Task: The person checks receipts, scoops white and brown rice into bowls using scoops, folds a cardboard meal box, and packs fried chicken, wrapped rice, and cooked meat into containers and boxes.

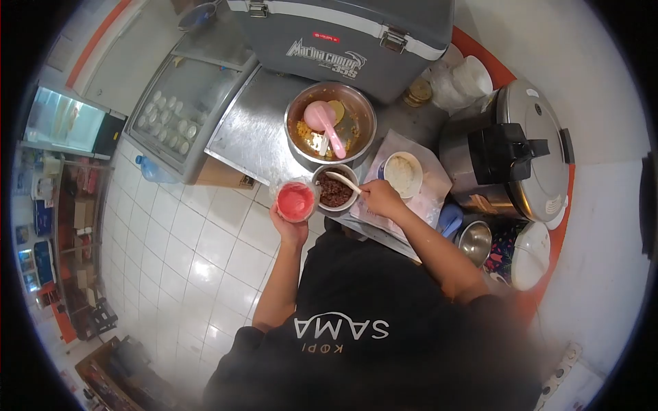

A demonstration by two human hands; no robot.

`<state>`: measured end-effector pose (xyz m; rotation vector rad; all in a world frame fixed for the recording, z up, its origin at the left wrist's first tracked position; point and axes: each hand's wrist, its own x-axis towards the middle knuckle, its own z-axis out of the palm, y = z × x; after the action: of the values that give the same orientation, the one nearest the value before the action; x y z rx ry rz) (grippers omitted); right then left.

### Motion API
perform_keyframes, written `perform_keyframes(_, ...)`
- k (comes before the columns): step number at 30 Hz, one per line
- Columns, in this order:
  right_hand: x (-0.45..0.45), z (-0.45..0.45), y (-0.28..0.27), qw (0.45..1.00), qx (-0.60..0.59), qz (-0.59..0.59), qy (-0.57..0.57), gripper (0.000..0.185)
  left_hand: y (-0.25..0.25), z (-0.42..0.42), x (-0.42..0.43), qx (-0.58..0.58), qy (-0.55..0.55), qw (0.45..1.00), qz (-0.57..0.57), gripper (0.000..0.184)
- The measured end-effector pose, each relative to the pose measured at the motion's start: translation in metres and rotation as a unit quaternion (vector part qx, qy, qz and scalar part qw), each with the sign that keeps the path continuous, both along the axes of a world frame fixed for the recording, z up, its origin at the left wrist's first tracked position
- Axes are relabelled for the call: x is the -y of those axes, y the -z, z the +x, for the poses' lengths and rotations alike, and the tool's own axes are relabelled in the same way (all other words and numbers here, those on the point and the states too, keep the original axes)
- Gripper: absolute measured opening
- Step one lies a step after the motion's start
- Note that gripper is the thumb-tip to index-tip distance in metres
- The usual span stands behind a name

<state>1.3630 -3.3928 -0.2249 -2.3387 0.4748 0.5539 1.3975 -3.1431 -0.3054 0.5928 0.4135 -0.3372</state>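
Note:
My left hand [290, 229] is wrapped round a small red cup [296, 201] with clear plastic about its rim, held at the counter's edge. Its inside is red, and I cannot make out any contents. In my right hand [382, 198] is a pale spoon [346, 181], its tip down in a metal bowl [316, 179] of dark reddish-brown chopped food [334, 194]. Beside my right hand, a white tub [403, 174] of pale food rests on a sheet of paper [432, 179]. Behind the metal bowl, a larger steel bowl [290, 123] holds yellow bits and a pink ladle [329, 127].
A grey cooler box [343, 51] stands at the back of the steel counter [250, 116]. On the right are a large rice cooker [514, 151], a small metal bowl [474, 241] and a white container [531, 257]. A glass-topped freezer [168, 113] is on the left.

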Motion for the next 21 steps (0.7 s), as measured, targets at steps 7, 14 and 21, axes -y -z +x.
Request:
perform_keyframes(7,-0.020,-0.001,0.004,0.999,0.031,0.018,-0.021,0.028,0.005,0.006,-0.003,0.008,0.045,0.999,0.010,0.055)
perform_keyframes(14,-0.006,-0.011,0.003,0.999,0.034,0.000,0.035,0.026,0.001,0.013,-0.006,0.010,0.065,0.997,0.033,0.053)
perform_keyframes(21,-0.003,-0.022,0.000,0.997,0.075,0.015,0.014,0.027,0.003,0.020,-0.004,0.015,0.077,0.996,0.033,0.055)
